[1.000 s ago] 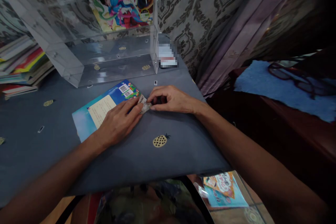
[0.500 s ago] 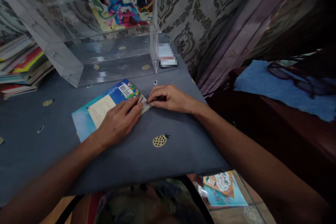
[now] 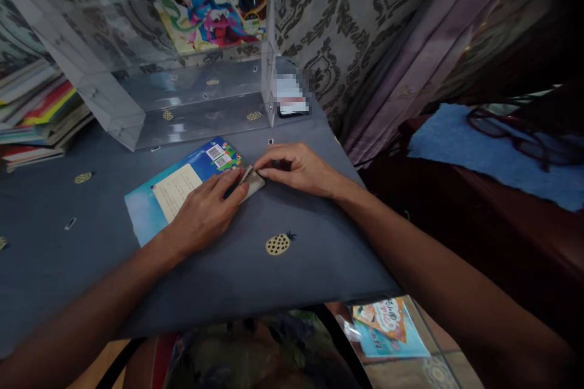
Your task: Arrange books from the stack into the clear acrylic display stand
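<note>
A blue picture book (image 3: 182, 185) lies back cover up on the grey cloth-covered table (image 3: 137, 267). My left hand (image 3: 207, 213) rests flat across its right end, fingertips pressing the book's near right corner. My right hand (image 3: 296, 169) pinches a small folded flap of paper (image 3: 253, 181) at that same corner between thumb and forefinger. Both hands meet at the corner, the flap lying partly on the cloth.
A clear acrylic case (image 3: 182, 97) stands behind the book, a colourful poster (image 3: 210, 0) behind it. Stacked books (image 3: 41, 115) sit far left. A dark side table with a blue cloth (image 3: 483, 146) and glasses (image 3: 506, 127) is right. Another book (image 3: 387, 328) lies below the table edge.
My right hand has shifted slightly up and back, and the paper flap at the book's corner now lies flatter. My left hand stays pressed on the book.
</note>
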The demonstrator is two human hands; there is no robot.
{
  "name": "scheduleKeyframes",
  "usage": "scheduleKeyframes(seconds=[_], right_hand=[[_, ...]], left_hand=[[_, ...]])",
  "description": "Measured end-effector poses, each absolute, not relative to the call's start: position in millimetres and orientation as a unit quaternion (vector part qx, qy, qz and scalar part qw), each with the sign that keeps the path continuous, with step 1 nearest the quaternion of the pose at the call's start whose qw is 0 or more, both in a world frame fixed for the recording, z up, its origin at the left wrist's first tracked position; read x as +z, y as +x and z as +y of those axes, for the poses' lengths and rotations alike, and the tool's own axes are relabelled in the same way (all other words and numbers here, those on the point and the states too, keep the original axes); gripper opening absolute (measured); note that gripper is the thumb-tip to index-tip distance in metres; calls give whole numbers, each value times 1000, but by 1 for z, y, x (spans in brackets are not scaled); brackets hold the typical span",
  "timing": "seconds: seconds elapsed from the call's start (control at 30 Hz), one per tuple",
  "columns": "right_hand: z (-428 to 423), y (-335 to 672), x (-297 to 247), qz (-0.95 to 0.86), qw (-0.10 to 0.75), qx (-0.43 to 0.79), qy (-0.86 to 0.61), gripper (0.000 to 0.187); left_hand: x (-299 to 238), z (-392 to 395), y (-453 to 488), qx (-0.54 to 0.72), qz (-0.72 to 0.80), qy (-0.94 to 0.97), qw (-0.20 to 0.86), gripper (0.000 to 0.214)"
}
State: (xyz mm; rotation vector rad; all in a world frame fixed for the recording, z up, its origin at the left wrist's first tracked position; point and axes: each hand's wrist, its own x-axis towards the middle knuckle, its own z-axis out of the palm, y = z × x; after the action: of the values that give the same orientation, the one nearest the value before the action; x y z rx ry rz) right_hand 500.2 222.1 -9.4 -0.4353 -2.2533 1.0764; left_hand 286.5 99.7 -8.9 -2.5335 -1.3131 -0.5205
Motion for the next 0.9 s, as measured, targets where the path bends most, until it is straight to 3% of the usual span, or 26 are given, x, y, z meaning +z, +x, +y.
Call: scheduleKeyframes(seconds=[0.2, 0.9], right_hand=[[224, 503, -8, -849, 291, 401, -185, 16], [226, 503, -11, -872, 244, 390, -167, 13]], left_hand=[[-5, 100, 290, -187, -451, -862, 135, 24], [-7, 101, 291, -190, -453, -856, 161, 24]])
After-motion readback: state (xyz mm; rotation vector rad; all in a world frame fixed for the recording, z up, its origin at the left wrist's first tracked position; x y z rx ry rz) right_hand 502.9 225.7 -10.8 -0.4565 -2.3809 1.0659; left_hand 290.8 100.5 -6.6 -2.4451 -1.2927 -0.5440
